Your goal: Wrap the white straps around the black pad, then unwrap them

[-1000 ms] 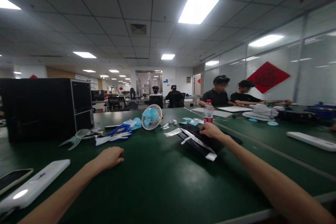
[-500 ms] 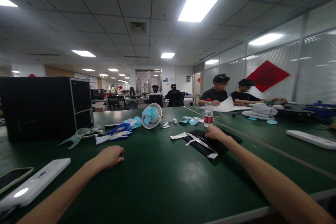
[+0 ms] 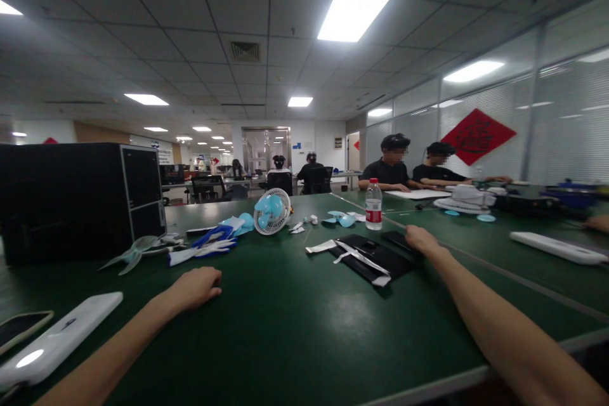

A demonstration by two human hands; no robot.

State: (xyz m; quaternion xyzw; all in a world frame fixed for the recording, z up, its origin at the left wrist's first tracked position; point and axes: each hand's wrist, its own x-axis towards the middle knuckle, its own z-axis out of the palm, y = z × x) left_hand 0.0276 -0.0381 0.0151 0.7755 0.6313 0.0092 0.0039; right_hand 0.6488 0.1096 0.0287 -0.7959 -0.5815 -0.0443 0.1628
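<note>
My left hand [image 3: 200, 285] rests on the green table with its fingers curled in. Nothing shows in it. Farther right, my right hand [image 3: 422, 241] is closed at the near right end of a flat, dark, phone-like object [image 3: 397, 240]; its fingertips are partly hidden. Left of that lies a flat black case [image 3: 375, 254] with white strips [image 3: 361, 258] across it. A clear bottle [image 3: 373, 208] with a red cap and label stands upright behind the case. The small fan [image 3: 272, 210] with pale blue blades lies tilted farther left.
White-and-blue gloves [image 3: 204, 245] and loose clear fan blades [image 3: 133, 252] lie before a black computer case [image 3: 71, 200]. White slim devices lie at left [image 3: 66, 336] and right [image 3: 556, 247]. Two people [image 3: 387, 168] sit across the table beside a white sheet [image 3: 419, 194].
My right hand has moved right, off the black case, uncovering more of it and the dark object. My left hand stays put. Across the table, the raised white sheet now lies flat.
</note>
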